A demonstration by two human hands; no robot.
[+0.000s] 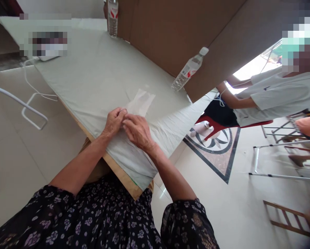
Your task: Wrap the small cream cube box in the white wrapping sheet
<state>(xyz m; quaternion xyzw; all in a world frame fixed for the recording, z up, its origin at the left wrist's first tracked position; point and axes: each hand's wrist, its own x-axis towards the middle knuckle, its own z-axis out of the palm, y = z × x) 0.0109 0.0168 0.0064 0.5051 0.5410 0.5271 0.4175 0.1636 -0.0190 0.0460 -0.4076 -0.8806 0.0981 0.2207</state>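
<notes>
On the pale cloth of the table (92,69), close to its near corner, my left hand (115,121) and my right hand (138,133) meet with fingertips almost touching. Both have their fingers bent in a pinch. A thin, whitish, see-through sheet (144,100), like tissue or plastic film, lies flat just beyond them. Its near end runs in under the fingers, where both hands seem to pinch it; the exact grip is hidden by the knuckles.
A large cardboard panel (170,34) stands across the table's far side. One water bottle (187,71) leans in front of it; another bottle (113,19) stands at its left end. A white device (49,52) with a cable lies far left. A seated person (269,93) is at right.
</notes>
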